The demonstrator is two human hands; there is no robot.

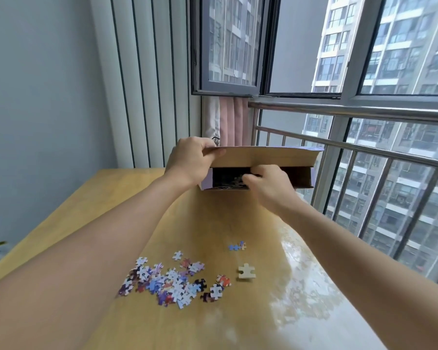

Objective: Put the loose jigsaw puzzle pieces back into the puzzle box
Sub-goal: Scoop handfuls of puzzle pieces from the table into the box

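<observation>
Left hand (187, 162) pinches the box (299, 176) lid up at twelve o'clock, right hand (268, 183) curled at its mouth, hold unclear; light thin pieces (170, 284) suit edge pinching.

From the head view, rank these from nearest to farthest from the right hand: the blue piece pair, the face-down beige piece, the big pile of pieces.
From the right hand:
1. Blue piece pair, mid-table, nearest.
2. Face-down beige piece, closer to the person.
3. Big pile of pieces, lower left, farthest.

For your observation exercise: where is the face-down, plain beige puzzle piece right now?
In the head view, the beige piece lies alone on the wooden table, right of the colourful pile.
</observation>
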